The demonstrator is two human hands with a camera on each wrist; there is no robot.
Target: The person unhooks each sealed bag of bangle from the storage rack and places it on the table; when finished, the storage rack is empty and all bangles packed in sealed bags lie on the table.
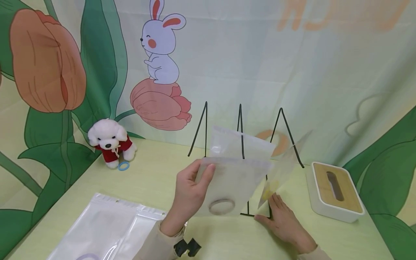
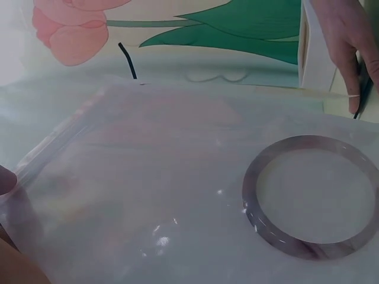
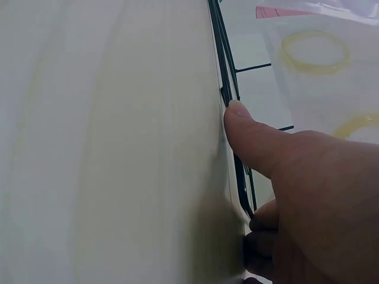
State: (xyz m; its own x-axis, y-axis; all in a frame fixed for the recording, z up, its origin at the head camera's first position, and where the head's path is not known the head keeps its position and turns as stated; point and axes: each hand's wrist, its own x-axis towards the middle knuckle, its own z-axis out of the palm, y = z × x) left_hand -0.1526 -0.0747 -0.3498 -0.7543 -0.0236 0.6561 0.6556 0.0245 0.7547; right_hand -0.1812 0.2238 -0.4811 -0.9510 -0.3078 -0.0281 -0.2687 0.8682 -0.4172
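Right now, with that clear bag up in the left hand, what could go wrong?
The clear bag is pinched near its top corner by the left hand, so it might slip or swing. The bangle inside could perhaps fall out if the bag tips; I can't tell whether it is sealed. And the right hand touches the base of a thin wire stand, so a nudge might shift it.

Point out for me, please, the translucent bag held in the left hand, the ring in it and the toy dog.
translucent bag (image 1: 232,184): head view, middle of its front
ring (image 2: 250,194): left wrist view, left side of its band
toy dog (image 1: 113,142): head view, on its muzzle
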